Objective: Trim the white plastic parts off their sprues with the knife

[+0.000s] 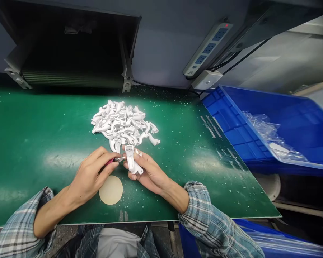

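My left hand [89, 173] is closed around a small red-handled knife [110, 161], its short metal tip pointing right. That tip is close beside a white plastic part [129, 157] in my right hand [152, 175]. The fingers of my right hand are wrapped around this part and at least one more white piece [136, 168] below it. Just beyond both hands lies a heap of curved white plastic parts [121, 122] on the green table [56, 143]. A round beige disc [111, 190] lies flat near my left wrist.
At the right stands a blue crate [231, 118] with clear plastic bags [263, 125] inside. A conveyor opening [75, 79] faces the table at the back left. A power strip [208, 48] is mounted on the machine wall. Small white specks are scattered over the table's right side.
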### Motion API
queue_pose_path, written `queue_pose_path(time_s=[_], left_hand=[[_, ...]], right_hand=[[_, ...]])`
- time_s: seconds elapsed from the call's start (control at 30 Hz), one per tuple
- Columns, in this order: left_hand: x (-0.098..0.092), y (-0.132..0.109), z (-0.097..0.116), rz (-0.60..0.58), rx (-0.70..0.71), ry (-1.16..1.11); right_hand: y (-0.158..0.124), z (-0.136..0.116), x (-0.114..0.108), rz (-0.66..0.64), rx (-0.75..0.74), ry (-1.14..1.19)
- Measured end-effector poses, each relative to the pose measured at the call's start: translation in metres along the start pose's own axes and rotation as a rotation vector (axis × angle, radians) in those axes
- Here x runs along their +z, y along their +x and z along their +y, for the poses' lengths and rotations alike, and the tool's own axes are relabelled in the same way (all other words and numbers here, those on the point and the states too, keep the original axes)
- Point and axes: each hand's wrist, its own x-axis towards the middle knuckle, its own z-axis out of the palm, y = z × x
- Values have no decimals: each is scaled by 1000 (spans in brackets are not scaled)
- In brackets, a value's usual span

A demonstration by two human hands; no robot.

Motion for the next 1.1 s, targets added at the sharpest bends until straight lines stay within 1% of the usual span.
queue_pose_path(time_s=[0.1, 0.2, 0.43, 0.6, 0.67, 0.73, 0.83, 0.9, 0.97, 1.0, 1.03, 1.07, 1.1], left_hand=[[2, -3, -1, -8, 52, 71], [3, -5, -1, -30, 75, 124], [1, -4, 1, -63, 62, 148], [1, -3, 2, -43, 53, 181], [3, -3, 1, -12, 65, 239], [4, -2, -1, 48, 110, 346], [3, -1, -5, 153, 203, 528], [-1, 0, -6, 245, 219, 589], [-4, 0, -6, 336, 210, 555], [-5, 0, -5, 354, 200, 489], [-5, 0, -3, 336, 171, 395], [-4, 0, -1, 282, 116, 279], [-2, 0, 1, 202, 33, 148]], right_hand=[[-1, 1, 0, 3, -16, -31], [-1, 2, 1, 15, -38, -68], [-1, 2, 1, 32, -65, -133], [-1, 4, 2, 50, -59, -146], [0, 5, 3, 65, -54, -145], [0, 6, 4, 85, -45, -138], [-1, 8, 5, 98, -24, -115], [-2, 10, 4, 87, 2, -111], [-2, 11, 4, 77, 24, -110], [-2, 11, 3, 75, 26, -108], [-2, 11, 3, 80, 19, -103], [-2, 11, 4, 88, 5, -97], [-2, 11, 4, 98, -15, -92]])
